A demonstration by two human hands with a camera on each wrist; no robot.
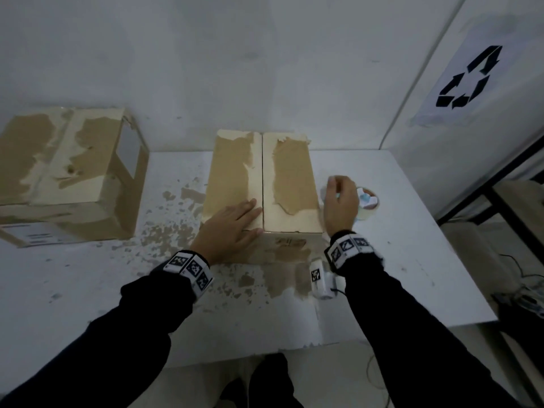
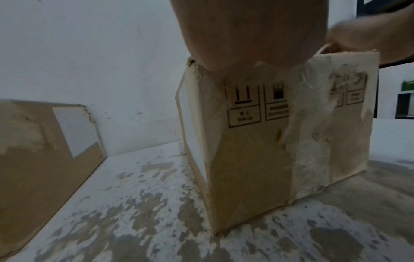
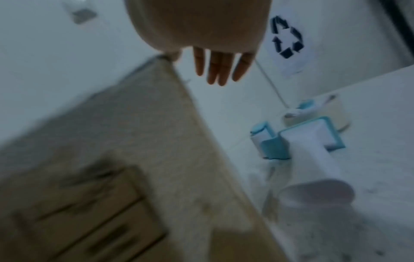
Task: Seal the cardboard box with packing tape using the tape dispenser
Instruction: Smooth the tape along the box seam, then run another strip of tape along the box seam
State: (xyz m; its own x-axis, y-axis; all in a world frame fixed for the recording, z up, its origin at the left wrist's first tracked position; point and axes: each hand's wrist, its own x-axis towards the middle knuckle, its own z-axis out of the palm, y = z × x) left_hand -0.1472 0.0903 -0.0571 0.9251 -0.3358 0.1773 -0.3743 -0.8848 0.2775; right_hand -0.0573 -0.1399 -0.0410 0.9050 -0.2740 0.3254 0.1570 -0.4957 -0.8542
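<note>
Cardboard box (image 1: 262,181) is pressed on its closed top flaps by the flat, open left hand (image 1: 229,228). The right hand (image 1: 338,201), fingers extended and empty, is held above one tape dispenser (image 3: 298,140). Two boxes are counted on the bench (image 1: 412,231).

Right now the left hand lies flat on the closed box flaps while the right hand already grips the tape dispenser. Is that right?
Not quite. The left hand does lie flat on the box, but the right hand hovers open above the tape dispenser, as the right wrist view shows.
</note>
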